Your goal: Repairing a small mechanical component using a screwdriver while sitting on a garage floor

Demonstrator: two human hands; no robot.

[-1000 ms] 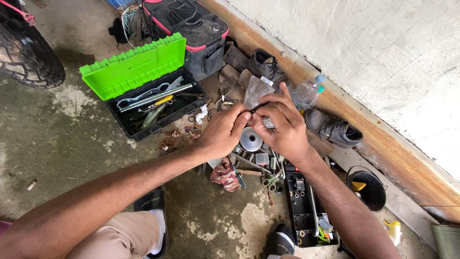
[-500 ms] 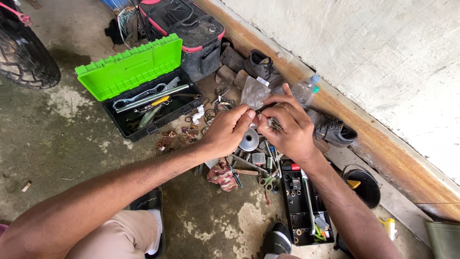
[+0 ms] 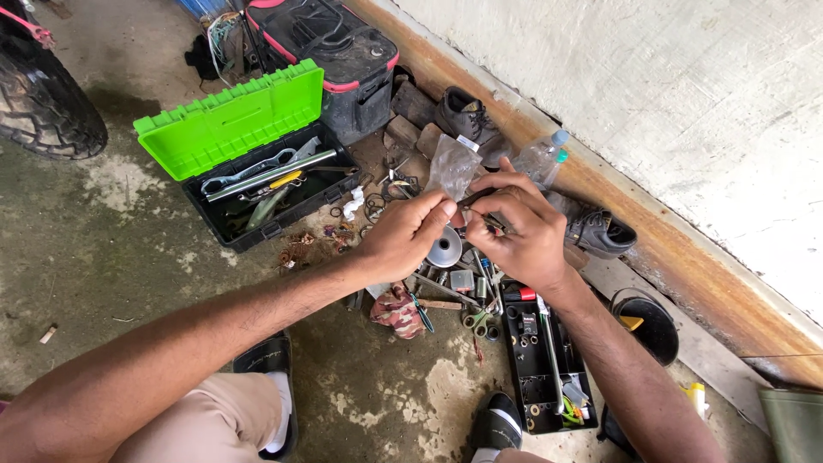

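Both hands sit slightly lower and closer together than half a second ago, view barely shifted. Left hand [image 3: 403, 236] pinches thumb to fingertip, touching the small dark part [image 3: 490, 221] that the right hand [image 3: 523, 231] grips in curled fingers (too small to tell what it is). So both are closed, tips meeting over the silver funnel [image 3: 444, 249] on the floor [image 3: 103, 257]. Doing this well likely means keeping the wrists steady and the pinch light so the piece doesn't drop into the clutter below. Around: green toolbox [image 3: 249, 154] open at 10 o'clock with wrenches inside, black socket tray [image 3: 540, 360] at 5 o'clock, clear plastic bag [image 3: 453, 165] at 12, plastic bottle [image 3: 542, 154] at 1, dark shoe [image 3: 600, 230] at 3, tyre [image 3: 43, 94] far at 10, crumpled rag [image 3: 396, 309] at 7.
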